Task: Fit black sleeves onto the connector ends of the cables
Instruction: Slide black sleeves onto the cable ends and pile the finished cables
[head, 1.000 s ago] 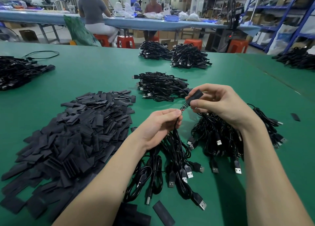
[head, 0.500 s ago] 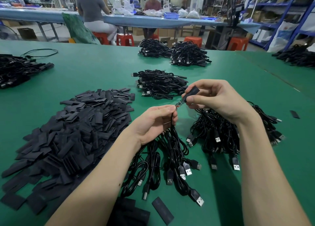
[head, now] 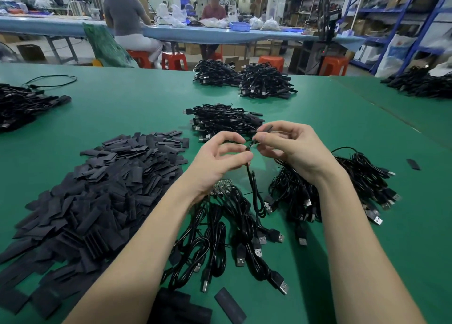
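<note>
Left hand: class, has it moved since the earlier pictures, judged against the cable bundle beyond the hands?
Yes. The left hand has moved away from the person, toward the cable bundle; its knuckles now overlap the bundle's near edge.

table [head: 122, 108]: matt green mat | sleeve pile [head: 97, 189]: matt black | cables [head: 220, 238]: glossy black, bright metal plugs

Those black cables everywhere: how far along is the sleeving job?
Done cannot be confirmed: the cable bundles farther back show no detail. In hand: the right hand pinches a black sleeve at the cable the left hand holds. Left: bare circuit-board ends and a large sleeve pile suggest plenty remains.
</note>
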A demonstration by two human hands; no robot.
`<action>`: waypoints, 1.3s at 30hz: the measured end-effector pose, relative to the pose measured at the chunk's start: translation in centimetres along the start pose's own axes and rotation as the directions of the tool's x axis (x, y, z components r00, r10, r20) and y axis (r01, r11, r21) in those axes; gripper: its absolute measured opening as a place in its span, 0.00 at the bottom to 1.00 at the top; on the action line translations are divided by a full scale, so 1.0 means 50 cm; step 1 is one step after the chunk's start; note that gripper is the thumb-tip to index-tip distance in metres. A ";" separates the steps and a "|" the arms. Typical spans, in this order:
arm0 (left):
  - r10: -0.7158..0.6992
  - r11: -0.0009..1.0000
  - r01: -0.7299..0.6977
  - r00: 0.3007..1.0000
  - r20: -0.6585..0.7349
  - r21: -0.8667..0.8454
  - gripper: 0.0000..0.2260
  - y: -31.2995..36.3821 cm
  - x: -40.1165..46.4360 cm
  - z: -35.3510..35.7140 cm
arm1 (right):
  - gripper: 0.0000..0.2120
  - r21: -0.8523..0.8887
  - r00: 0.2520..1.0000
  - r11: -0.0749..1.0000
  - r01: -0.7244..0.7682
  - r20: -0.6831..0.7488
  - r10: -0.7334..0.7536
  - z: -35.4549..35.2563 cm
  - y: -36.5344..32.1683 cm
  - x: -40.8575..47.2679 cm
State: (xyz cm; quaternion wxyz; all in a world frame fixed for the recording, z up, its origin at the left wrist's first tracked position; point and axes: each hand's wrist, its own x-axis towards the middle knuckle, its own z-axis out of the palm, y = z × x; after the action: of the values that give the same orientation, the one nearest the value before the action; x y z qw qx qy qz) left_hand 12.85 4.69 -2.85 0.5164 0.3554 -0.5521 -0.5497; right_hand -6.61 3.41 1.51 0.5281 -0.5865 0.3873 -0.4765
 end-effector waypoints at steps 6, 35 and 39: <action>0.247 0.936 -0.253 0.967 0.056 0.243 0.09 0.015 0.002 0.003 | 0.09 0.161 0.995 0.982 -0.095 -0.023 0.100 -0.010 -0.007 -0.001; 0.389 0.853 -0.365 0.921 0.012 0.373 0.04 0.003 0.001 0.004 | 0.04 0.229 0.986 0.960 -0.161 0.074 0.148 -0.007 0.004 -0.005; 0.397 0.857 -0.374 0.918 0.009 0.355 0.04 0.004 0.002 0.001 | 0.05 0.228 0.983 0.958 -0.174 0.093 0.156 -0.003 0.010 -0.004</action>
State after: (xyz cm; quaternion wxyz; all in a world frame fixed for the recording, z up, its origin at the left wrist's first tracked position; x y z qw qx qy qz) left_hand 12.79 4.63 -2.65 0.5619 0.3411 -0.6839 -0.3166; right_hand -6.77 3.52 1.00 0.6458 -0.5029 0.3559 -0.4510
